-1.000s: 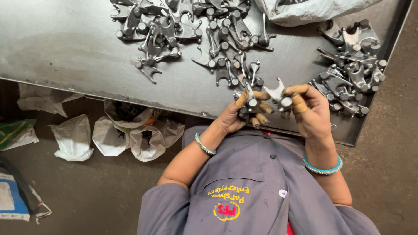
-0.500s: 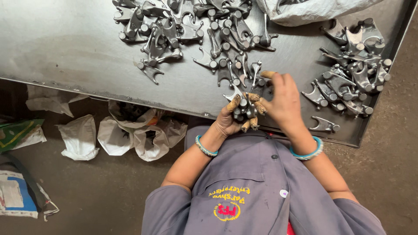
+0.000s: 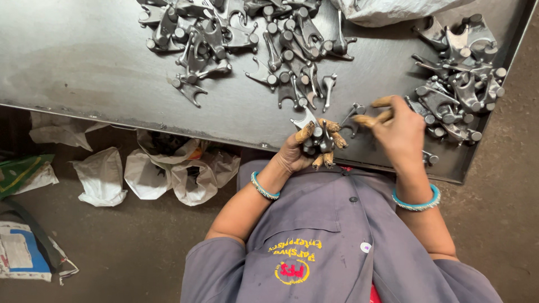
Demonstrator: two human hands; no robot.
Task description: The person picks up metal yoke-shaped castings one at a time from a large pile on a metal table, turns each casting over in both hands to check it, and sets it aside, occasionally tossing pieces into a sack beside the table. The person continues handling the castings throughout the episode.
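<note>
My left hand (image 3: 303, 150) is closed around a small bunch of grey forged metal fork parts (image 3: 319, 139) at the near edge of the steel table (image 3: 84, 67). My right hand (image 3: 400, 134) hovers just to the right over the table, thumb and forefinger apart. Its fingertips reach a single fork part (image 3: 353, 111) that lies on the sheet. I cannot tell whether that part is pinched. Both hands wear stained fingertip covers and a teal bangle at the wrist.
A broad heap of the same parts (image 3: 247, 39) lies at the table's far middle and another pile (image 3: 457, 84) at the right. A white sack (image 3: 393, 8) sits at the far edge. Crumpled plastic bags (image 3: 163, 171) lie on the floor under the table.
My right hand left the bunch in my left hand and moved out over the table to a loose part. The left hand stayed closed on its parts.
</note>
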